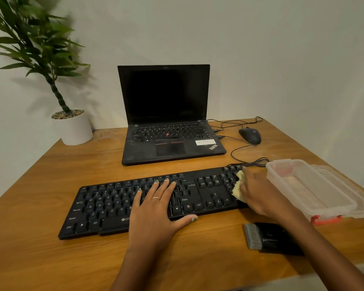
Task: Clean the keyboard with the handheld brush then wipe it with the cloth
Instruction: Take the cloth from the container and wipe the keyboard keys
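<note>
A black keyboard lies across the middle of the wooden desk. My left hand rests flat on its middle keys, fingers spread, thumb on the front edge. My right hand presses a pale yellow cloth onto the number pad at the keyboard's right end. Only the cloth's left edge shows past my fingers. The handheld brush, black with grey bristles, lies on the desk in front of the keyboard's right end, under my right forearm.
An open black laptop stands behind the keyboard, with a black mouse and cables to its right. A clear plastic container with its lid sits at the right edge. A potted plant is at the back left.
</note>
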### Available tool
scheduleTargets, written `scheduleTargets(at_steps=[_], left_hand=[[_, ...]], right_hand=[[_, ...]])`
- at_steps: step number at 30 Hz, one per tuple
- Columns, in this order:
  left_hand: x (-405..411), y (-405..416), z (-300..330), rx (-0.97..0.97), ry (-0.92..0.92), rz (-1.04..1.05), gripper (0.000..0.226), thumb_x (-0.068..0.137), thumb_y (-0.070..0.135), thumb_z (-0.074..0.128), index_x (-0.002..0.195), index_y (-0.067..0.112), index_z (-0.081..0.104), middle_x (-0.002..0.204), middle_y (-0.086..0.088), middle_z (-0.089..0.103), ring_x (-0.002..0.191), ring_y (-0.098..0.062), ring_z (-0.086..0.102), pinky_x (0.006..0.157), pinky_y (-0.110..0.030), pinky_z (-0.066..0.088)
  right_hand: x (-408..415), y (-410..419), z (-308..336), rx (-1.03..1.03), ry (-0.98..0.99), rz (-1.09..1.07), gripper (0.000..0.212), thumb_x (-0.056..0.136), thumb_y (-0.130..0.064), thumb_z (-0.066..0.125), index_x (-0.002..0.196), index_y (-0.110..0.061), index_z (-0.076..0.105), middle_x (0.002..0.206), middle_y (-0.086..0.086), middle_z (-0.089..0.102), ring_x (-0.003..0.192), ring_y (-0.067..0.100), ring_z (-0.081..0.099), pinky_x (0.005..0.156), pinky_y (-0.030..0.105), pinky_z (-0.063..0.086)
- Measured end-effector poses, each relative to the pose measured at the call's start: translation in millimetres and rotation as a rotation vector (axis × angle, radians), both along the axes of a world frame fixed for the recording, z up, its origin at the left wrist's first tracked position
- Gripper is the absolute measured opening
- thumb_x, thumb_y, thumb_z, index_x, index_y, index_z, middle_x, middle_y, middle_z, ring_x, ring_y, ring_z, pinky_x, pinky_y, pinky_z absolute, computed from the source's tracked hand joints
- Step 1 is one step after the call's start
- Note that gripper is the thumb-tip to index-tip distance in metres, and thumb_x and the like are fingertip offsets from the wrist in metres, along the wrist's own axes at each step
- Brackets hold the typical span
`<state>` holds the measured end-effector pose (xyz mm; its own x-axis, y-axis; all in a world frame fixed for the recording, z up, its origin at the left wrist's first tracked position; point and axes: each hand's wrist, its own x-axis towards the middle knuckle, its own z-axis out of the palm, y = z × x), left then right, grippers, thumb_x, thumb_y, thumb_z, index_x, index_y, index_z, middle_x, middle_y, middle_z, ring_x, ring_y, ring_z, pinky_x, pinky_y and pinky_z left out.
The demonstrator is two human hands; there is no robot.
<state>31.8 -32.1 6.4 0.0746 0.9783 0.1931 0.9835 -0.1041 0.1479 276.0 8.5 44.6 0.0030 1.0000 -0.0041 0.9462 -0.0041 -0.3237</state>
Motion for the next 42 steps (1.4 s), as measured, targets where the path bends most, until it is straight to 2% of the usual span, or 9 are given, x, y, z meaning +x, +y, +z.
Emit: scheduleTargets(at_steps=[5,11,14,18,24,28,33,39,42], left_hand=[[0,0,-1,0.004,-0.003,0.003,0.114,0.051,0.095,-0.006,0.151,0.041,0.000,0.159,0.018,0.001,0.145,-0.004,-0.005,0.116,-0.038,-0.008],[0,1,-2,0.018,-0.012,0.000,0.112,0.055,0.096,-0.003,0.151,0.040,0.004,0.159,0.017,0.003,0.145,-0.004,-0.003,0.116,-0.038,-0.009],[0,1,-2,0.013,0.004,-0.007,0.112,0.055,0.095,-0.004,0.152,0.039,0.003,0.159,0.017,0.002,0.145,-0.004,-0.004,0.116,-0.038,-0.009],[-1,0,-1,0.008,0.003,-0.018,0.111,0.055,0.095,-0.005,0.151,0.039,0.002,0.159,0.017,0.002,0.146,-0.004,-0.003,0.116,-0.038,-0.009],[-2,2,-1,0.010,-0.005,-0.027,0.110,0.057,0.094,-0.004,0.152,0.039,0.002,0.159,0.016,0.002,0.146,-0.006,-0.002,0.117,-0.039,-0.008],[-3,2,-1,0.011,-0.005,-0.034,0.108,0.058,0.094,-0.004,0.152,0.039,0.001,0.159,0.016,0.003,0.146,-0.006,-0.002,0.116,-0.039,-0.009],[-5,2,-3,0.015,-0.008,-0.045,0.106,0.060,0.093,-0.005,0.151,0.040,0.000,0.159,0.016,0.002,0.146,-0.006,-0.002,0.117,-0.040,-0.008],[-29,-13,13,0.239,-0.209,0.045,0.084,0.079,0.084,0.010,0.144,0.037,0.034,0.153,0.014,0.028,0.142,-0.008,0.024,0.117,-0.045,-0.004],[-76,-18,17,0.271,-0.228,0.247,0.085,0.080,0.081,0.014,0.141,0.031,0.044,0.151,0.004,0.038,0.139,-0.019,0.032,0.115,-0.056,0.003]], right_hand=[[2,-39,3,-0.044,0.076,-0.021,0.063,0.098,-0.026,0.039,0.151,-0.016,0.007,0.151,0.009,0.028,0.125,0.024,0.042,0.098,0.035,0.040],[-8,-64,2,0.107,-0.016,-0.129,0.043,0.093,-0.019,0.055,0.129,-0.023,0.032,0.117,0.001,0.041,0.085,0.010,0.047,0.070,0.021,0.041],[-29,-69,-2,0.175,-0.011,0.015,0.042,0.089,-0.018,0.061,0.122,-0.027,0.038,0.121,-0.007,0.038,0.093,0.006,0.045,0.076,0.016,0.040],[-31,-59,-2,0.191,-0.045,0.065,0.029,0.089,-0.026,0.059,0.113,-0.031,0.043,0.113,-0.013,0.040,0.084,0.003,0.043,0.057,0.013,0.029],[-16,-52,-1,0.264,-0.075,-0.194,0.032,0.083,-0.026,0.068,0.108,-0.025,0.048,0.110,-0.003,0.049,0.085,0.012,0.046,0.063,0.025,0.038],[-26,-53,-9,0.335,-0.075,-0.055,0.030,0.079,-0.011,0.070,0.102,-0.022,0.053,0.100,-0.004,0.050,0.082,0.013,0.047,0.062,0.023,0.040],[-10,-48,-2,0.240,-0.068,-0.040,0.028,0.082,-0.028,0.066,0.105,-0.029,0.049,0.106,-0.008,0.047,0.085,0.009,0.047,0.064,0.022,0.044],[-35,-55,5,0.246,-0.191,-0.007,0.040,0.087,-0.024,0.062,0.121,-0.027,0.040,0.121,-0.006,0.045,0.104,0.011,0.045,0.083,0.021,0.040],[-54,-61,-2,0.270,-0.084,0.128,0.035,0.090,-0.020,0.058,0.115,-0.030,0.036,0.112,-0.011,0.040,0.093,0.005,0.042,0.074,0.016,0.040]])
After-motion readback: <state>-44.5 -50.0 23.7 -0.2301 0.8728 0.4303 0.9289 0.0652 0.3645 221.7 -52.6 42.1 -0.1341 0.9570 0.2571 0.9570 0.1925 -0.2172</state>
